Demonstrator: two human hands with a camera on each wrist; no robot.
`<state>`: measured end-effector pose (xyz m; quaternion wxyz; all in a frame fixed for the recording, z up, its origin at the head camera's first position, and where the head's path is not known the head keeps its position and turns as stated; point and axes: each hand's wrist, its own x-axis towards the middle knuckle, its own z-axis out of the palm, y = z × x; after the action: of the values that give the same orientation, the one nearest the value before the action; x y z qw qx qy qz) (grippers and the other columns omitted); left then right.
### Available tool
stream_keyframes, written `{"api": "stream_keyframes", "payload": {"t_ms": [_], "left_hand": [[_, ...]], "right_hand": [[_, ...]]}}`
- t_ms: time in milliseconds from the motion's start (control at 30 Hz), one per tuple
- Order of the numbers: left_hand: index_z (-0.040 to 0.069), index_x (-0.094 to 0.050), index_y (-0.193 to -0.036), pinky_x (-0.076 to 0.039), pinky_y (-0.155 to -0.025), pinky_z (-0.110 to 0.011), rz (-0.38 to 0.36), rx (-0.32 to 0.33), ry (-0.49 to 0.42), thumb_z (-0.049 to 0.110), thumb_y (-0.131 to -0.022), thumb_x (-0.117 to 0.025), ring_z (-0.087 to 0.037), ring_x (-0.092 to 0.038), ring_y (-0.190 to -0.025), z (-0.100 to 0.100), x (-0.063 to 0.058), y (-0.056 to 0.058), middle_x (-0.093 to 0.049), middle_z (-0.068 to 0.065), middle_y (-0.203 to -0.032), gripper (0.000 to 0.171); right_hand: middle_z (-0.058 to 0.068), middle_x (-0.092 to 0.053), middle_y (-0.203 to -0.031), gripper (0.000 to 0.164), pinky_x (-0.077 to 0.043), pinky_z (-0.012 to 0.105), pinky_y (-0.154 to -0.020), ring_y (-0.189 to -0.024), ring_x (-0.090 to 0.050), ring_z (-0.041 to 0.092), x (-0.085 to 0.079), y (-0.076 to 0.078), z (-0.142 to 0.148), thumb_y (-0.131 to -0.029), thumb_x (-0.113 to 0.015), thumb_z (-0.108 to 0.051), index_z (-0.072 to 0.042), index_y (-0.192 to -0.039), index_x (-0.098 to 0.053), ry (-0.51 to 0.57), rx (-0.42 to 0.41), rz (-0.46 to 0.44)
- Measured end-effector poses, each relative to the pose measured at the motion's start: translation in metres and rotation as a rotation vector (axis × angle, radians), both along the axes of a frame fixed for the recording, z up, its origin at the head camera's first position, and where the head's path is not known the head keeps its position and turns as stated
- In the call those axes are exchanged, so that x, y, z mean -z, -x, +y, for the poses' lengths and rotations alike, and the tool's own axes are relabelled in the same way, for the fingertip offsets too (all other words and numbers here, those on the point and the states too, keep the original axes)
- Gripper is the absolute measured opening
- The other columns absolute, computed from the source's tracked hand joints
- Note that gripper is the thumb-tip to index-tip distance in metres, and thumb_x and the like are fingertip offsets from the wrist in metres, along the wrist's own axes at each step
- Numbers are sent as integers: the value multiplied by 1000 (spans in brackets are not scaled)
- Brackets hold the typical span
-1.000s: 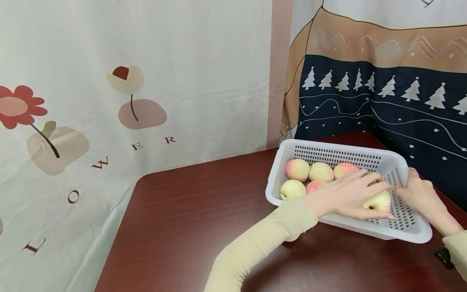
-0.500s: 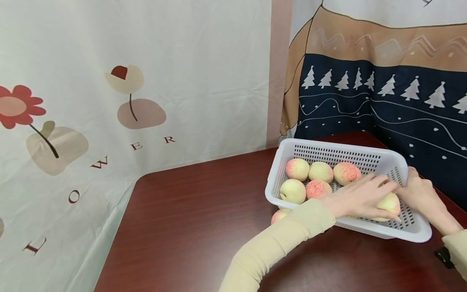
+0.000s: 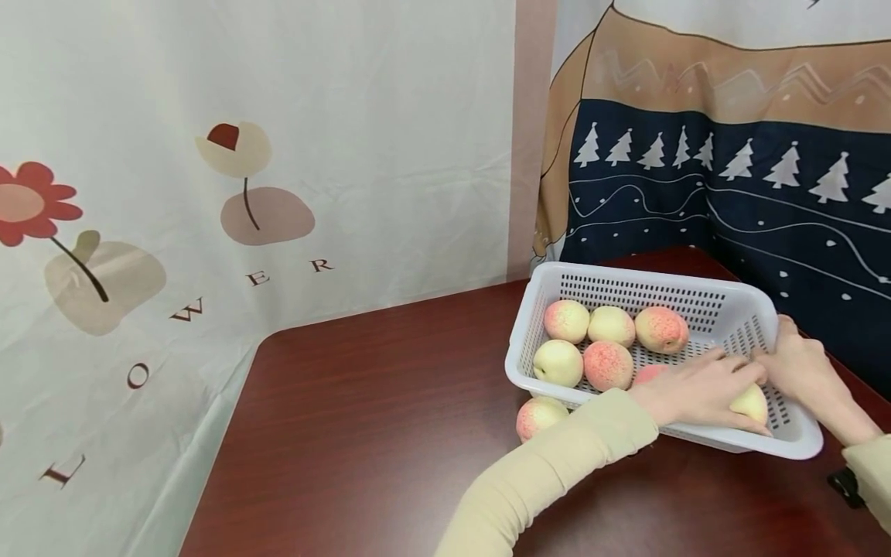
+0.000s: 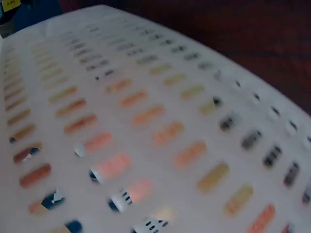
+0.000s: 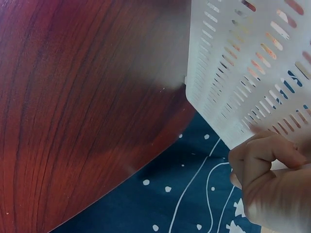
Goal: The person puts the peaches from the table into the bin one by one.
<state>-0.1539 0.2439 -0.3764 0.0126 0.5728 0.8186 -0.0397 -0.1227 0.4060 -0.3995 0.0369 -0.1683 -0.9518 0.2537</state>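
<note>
Over the right part of a white perforated plastic basket (image 3: 527,340), my left hand (image 3: 703,391) holds a pale yellow peach (image 3: 752,404), its fingers bent over the top and most of the fruit hidden. My right hand (image 3: 803,367) grips the basket's right rim; in the right wrist view that hand (image 5: 269,162) has fingers bent over the edge. Several pink and yellow peaches, such as a reddish one (image 3: 608,365), lie in the basket's left half. Another peach, partly hidden, shows beside my left hand. Close up, the left wrist view shows the slotted basket wall (image 4: 146,160).
A peach (image 3: 540,418) lies outside the basket at its front left, partly behind my left sleeve. The brown wooden table (image 3: 362,433) extends leftward. Behind it hangs a pale curtain (image 3: 390,155) with printed flowers, and a dark blue tree-patterned cloth (image 3: 752,209) hangs at the right.
My left hand has moved right and toward me inside the basket with the peach, uncovering peaches behind it and the one outside. My right hand stays on the rim.
</note>
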Motion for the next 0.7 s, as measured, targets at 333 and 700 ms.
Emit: {"api": "stream_keyframes", "payload": {"t_ms": [333,700], "left_hand": [[45,-37,-131,-32,-95,-12,-136,-114,55,67,-82,-48,9,-36,-109,3,6,-2,-43,27,-125,55],[49,-49,-118,-37,-75,-18,-126,-146,99,58,-90,-42,4,-44,-87,2,11,-2,-54,22,-100,31]], "right_hand": [[46,-46,-82,69,-48,36,-35,-41,-57,25,0,1,0,-84,-40,-6,25,-133,-2,-6,-1,18],[46,-47,-84,70,-49,36,-35,-40,-57,24,4,1,-2,-85,-39,-6,23,-135,0,5,-6,14]]}}
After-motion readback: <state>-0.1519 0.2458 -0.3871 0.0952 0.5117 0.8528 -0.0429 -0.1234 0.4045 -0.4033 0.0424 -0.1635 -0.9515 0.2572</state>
